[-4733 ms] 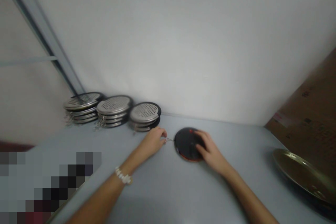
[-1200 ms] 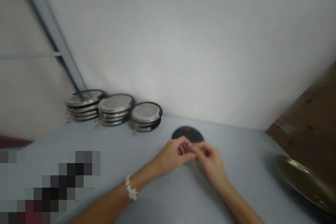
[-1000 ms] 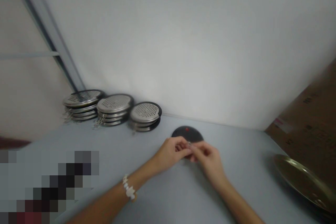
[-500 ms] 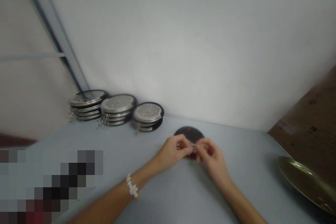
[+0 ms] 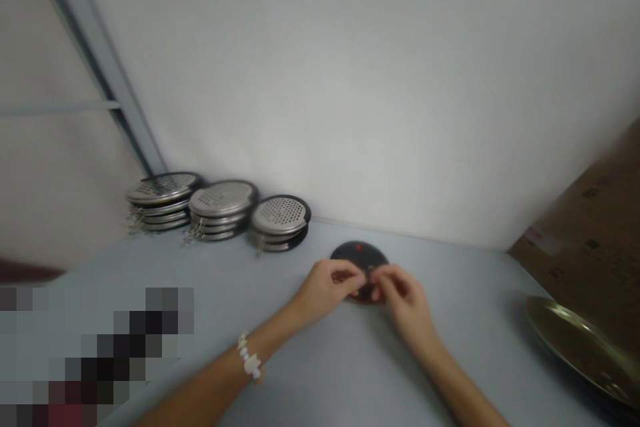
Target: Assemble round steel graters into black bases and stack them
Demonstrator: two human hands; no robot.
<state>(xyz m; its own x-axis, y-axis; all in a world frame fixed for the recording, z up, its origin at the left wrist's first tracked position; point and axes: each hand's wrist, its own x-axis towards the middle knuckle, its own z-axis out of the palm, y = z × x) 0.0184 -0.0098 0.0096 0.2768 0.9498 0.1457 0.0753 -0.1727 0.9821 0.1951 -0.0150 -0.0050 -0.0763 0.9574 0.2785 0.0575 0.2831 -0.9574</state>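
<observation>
Black round disc (image 5: 359, 257) lies flat on the table, at 6 o'clock from the centre of my feed, w/ a red dot on top and its near half behind the hands. Biggest thing on my screen: off-white wall (image 5: 320, 80) filling 9 to 3 o'clock, meeting the pale grey table (image 5: 350, 363) along a straight line. Metal upright (image 5: 97, 60) runs down the wall at 10 o'clock. Cardboard box (image 5: 585, 213) leans in at 3 o'clock; brass-coloured dish (image 5: 575, 347), tilted, sits at 4 o'clock. Pixelated patch covers the view at 7 to 8 o'clock.

Against the wall at 8 o'clock, three stacks of perforated steel discs stand side by side: left stack (image 5: 163, 190), middle stack (image 5: 223, 199), right stack (image 5: 280, 215), small clips hanging off the first two, approx.

L hand (image 5: 327, 287), w/ white beaded bracelet (image 5: 250, 358) on the wrist, and R hand (image 5: 405, 293) meet over the disc. R fingers (image 5: 387, 273) are closed, pinching a small metal clip (image 5: 371, 273). L fingers (image 5: 347, 273) are curled just beside it; blur, so can't tell if they grip it too.
</observation>
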